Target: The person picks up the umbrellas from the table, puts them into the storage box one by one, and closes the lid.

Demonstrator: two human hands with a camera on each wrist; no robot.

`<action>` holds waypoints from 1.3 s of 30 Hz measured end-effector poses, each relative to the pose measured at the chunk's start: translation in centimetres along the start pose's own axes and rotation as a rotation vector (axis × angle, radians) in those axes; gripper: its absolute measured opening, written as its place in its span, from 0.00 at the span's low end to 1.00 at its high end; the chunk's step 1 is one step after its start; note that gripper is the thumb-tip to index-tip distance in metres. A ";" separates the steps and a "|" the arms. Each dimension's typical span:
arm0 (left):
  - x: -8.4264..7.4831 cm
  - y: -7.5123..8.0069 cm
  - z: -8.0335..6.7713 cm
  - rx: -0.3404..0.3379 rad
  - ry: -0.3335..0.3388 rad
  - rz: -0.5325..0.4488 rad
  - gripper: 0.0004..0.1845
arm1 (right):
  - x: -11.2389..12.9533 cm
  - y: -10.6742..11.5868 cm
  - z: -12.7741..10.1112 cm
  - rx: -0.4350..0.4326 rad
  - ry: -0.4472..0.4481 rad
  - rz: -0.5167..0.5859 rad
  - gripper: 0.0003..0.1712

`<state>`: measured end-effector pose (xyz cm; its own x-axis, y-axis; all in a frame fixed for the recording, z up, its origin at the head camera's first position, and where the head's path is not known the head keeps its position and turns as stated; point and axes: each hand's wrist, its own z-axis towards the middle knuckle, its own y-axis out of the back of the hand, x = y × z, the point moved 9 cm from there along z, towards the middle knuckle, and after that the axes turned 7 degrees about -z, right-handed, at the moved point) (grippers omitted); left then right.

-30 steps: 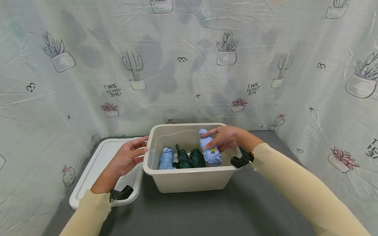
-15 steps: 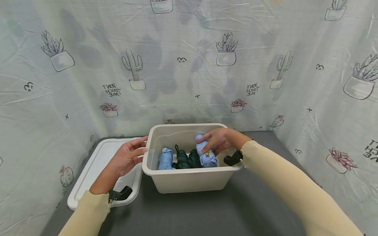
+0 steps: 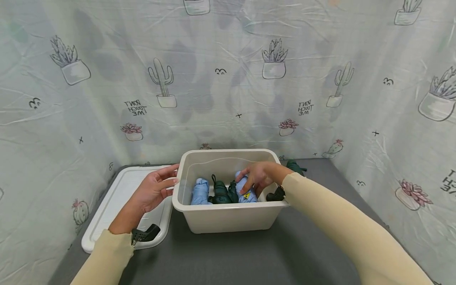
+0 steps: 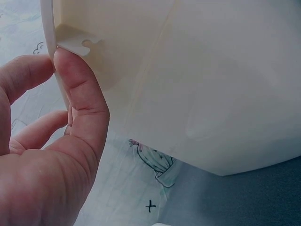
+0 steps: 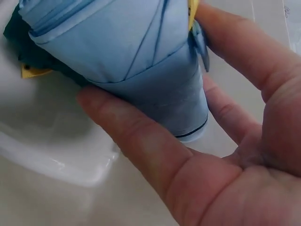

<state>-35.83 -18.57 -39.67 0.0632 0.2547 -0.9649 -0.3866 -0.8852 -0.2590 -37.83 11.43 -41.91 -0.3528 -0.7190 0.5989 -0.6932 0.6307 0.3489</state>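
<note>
A beige plastic bin [image 3: 228, 217] stands on the grey table. Inside lie a light blue folded umbrella [image 3: 200, 191], two dark green folded umbrellas [image 3: 221, 192], and a second light blue folded umbrella [image 3: 246, 191] with a yellow tag. My right hand [image 3: 259, 178] grips that second light blue umbrella [image 5: 136, 61] down inside the bin, thumb on one side and fingers on the other. My left hand [image 3: 156, 189] rests against the bin's left rim [image 4: 51, 52], the thumb pressed on the outer wall [image 4: 211, 94].
A white lid [image 3: 117, 202] lies flat to the left of the bin. Another dark green folded umbrella [image 3: 295, 166] lies on the table behind the bin's right corner. Printed cloth walls close in the table on three sides.
My right hand has lowered the light blue umbrella from above the rim down into the bin beside the green ones. The left hand has stayed on the rim.
</note>
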 end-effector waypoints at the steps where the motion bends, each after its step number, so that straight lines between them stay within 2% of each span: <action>1: 0.0 0.0 0.0 -0.001 -0.001 0.000 0.36 | 0.0 0.0 0.0 -0.001 -0.003 -0.006 0.37; 13: 0.0 -0.1 -0.1 0.004 -0.003 -0.012 0.35 | 0.1 0.7 -1.5 -0.024 -0.041 -0.124 0.39; 20: 0.2 -0.1 0.0 0.004 0.001 0.004 0.36 | 0.1 1.3 -3.1 -0.005 -0.034 -0.188 0.39; 26: 0.1 -0.1 0.0 0.003 -0.007 0.013 0.35 | 0.9 1.8 -4.5 0.009 0.054 -0.172 0.40; 39: 0.1 0.1 0.0 0.002 0.002 0.004 0.35 | 1.8 3.3 -7.1 -0.053 0.309 -0.013 0.33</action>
<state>-35.83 -18.64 -39.82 0.0636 0.2509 -0.9659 -0.3883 -0.8854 -0.2555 -36.33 14.27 -34.56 -0.1311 -0.6092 0.7821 -0.6598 0.6424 0.3899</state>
